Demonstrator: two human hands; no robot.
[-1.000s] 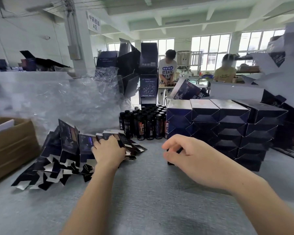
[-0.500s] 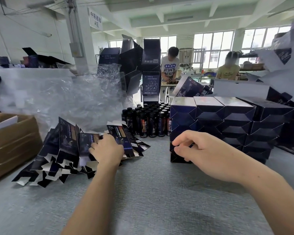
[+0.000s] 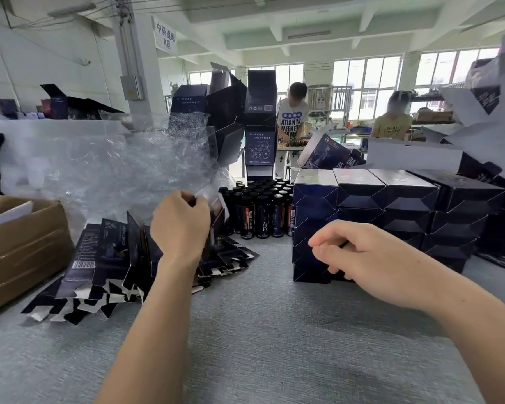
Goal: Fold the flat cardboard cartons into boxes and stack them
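One left hand [image 3: 181, 225], one right hand [image 3: 359, 252], one held flat carton [image 3: 216, 220], two people behind [image 3: 292, 118], four top-row folded boxes [image 3: 359, 185].

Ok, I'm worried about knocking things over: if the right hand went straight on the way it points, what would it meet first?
Probably the dark bottles; the right hand points forward-left, past the stack of folded boxes. Depth is unclear; it might clip the stack's corner.

1. Flat cartons [image 3: 105, 266] lie on the table [image 3: 260, 330], left of centre.
2. Folded boxes [image 3: 391, 205] stand stacked at centre right.
3. Bottles [image 3: 260, 211] stand between them, farther back.
4. A shipping case [image 3: 21, 246] sits at the left edge.
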